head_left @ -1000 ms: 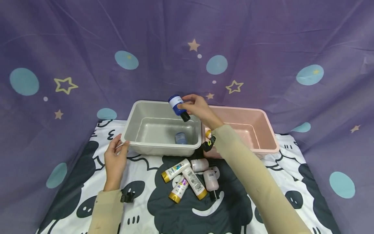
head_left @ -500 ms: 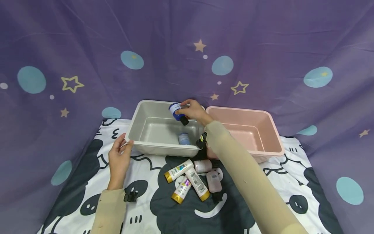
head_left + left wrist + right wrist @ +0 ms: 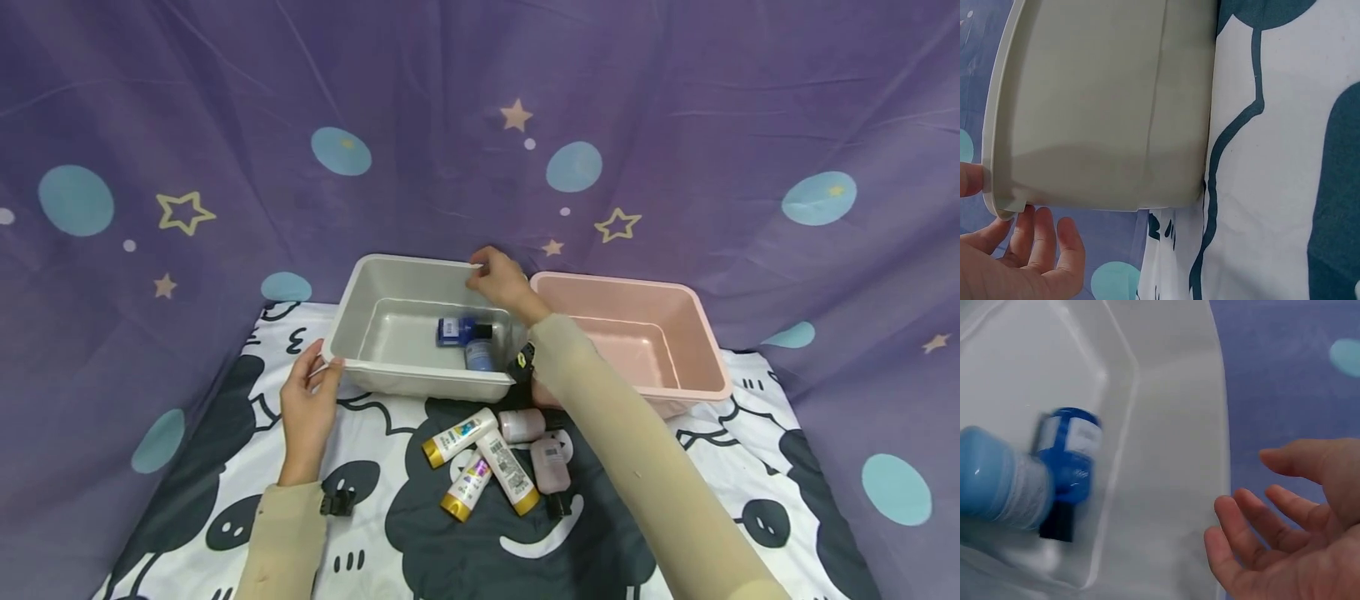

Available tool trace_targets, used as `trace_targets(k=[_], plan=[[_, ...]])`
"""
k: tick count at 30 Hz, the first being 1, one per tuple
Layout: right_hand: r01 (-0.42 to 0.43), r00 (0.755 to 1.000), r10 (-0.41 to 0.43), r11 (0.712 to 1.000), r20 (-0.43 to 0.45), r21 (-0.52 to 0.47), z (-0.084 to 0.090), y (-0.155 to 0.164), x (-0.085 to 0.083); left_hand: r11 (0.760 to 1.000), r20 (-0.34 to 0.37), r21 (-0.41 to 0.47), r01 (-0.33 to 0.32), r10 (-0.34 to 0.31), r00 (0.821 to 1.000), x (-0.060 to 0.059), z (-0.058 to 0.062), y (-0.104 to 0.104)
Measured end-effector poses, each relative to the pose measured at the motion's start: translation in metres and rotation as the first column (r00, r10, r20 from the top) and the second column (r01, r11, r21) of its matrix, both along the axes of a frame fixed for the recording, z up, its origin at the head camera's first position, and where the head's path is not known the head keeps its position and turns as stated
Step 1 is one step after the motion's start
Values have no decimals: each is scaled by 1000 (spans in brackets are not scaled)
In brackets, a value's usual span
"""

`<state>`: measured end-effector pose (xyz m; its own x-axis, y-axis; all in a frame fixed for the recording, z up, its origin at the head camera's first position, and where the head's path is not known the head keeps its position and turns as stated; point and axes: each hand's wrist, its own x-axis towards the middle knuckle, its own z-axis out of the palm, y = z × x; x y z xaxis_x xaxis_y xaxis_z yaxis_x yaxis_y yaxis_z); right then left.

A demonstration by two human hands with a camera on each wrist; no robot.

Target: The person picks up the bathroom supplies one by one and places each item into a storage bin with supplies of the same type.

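A dark blue bottle (image 3: 453, 330) (image 3: 1067, 464) with a black cap lies on the floor of the grey bin (image 3: 360, 292), beside a light blue bottle (image 3: 479, 355) (image 3: 997, 478). My right hand (image 3: 498, 277) (image 3: 1285, 540) hovers empty over the bin's back right rim, fingers relaxed. My left hand (image 3: 309, 398) (image 3: 1016, 256) pinches the front left corner of the grey bin's rim (image 3: 997, 187) between thumb and fingers.
A pink bin (image 3: 705, 350) stands right of the grey one. Several bottles lie on the patterned cloth in front: gold-capped tubes (image 3: 459, 437) and pinkish bottles (image 3: 550, 464). A purple star-print sheet (image 3: 225, 125) hangs behind and at both sides.
My right hand let go of the dark blue bottle, which dropped into the grey bin beside the light blue one. The left hand stayed on the rim.
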<state>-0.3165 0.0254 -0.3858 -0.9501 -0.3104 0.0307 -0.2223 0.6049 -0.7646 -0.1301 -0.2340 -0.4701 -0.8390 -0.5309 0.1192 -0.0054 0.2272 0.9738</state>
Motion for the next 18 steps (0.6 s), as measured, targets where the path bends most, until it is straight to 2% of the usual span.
trace_targets(k=[4, 8, 14, 18], plan=[[-19, 1000, 18, 995, -14, -98, 15, 10, 20, 1000, 11, 0, -6, 6, 1000, 0, 1, 0], [-42, 997, 29, 983, -71, -179, 22, 30, 51, 1000, 13, -4, -11, 11, 1000, 0, 0, -1], [-74, 980, 22, 963, -197, -261, 15, 65, 105, 999, 21, -46, -29, 30, 999, 2, 0, -2], [-54, 980, 0, 962, -200, -266, 3, 88, 140, 999, 18, -53, -11, 12, 1000, 0, -1, -1]])
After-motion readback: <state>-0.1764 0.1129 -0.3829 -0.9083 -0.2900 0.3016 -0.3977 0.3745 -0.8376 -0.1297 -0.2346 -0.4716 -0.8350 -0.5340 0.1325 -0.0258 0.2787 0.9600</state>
